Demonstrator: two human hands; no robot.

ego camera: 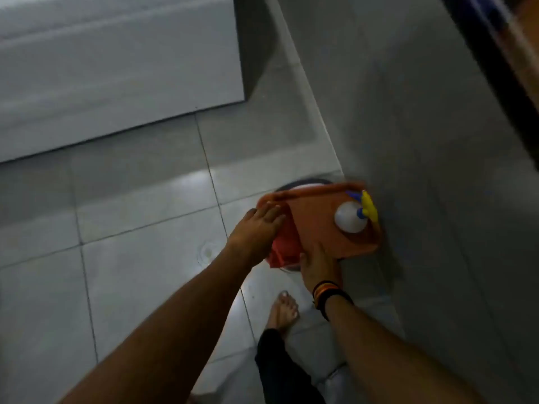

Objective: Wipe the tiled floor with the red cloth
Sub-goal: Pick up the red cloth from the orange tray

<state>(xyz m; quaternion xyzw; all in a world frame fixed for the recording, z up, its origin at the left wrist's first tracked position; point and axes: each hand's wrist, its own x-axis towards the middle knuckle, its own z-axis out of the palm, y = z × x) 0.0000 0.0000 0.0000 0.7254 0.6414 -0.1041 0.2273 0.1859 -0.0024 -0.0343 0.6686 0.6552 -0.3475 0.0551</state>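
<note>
- Nearest the camera: 2 bare forearms reach forward and down. A bare foot (282, 309) and a dark trouser leg (280, 371) stand on the tiled floor (140, 258) between them.
- Right hand (319, 265): palm down, fingers spread flat against the near edge of an orange tray (318, 217). The grip is apart, pressing or steadying, not clamped. Dark bands (329, 293) circle the wrist.
- Left hand (258, 227): palm down, fingers extended over the tray's left corner and lying on the red cloth (284, 249). The grip looks apart; whether the fingers curl under the cloth cannot be told, the frame being blurred.
- Red cloth: bunched at the near-left side of the tray, partly under the left hand, hanging over the tray's edge. It is off the floor.
- Tray: appears to rest on a round dark object (303, 182), only its rim visible. A white spray bottle (350, 218) with a yellow and blue trigger lies on the tray's far-right part, beside the grey wall (423, 141).
- Farther left: a pale flat-topped unit (102, 68) stands over the floor's far edge.
- Step in hand, by judgement: collecting the cloth; wiping has not begun.
- Next move calls for: closing the left grip on the cloth, lifting it clear while the right hand holds the tray steady so the bottle does not roll, then crouching to lay the cloth flat on the tiles.
</note>
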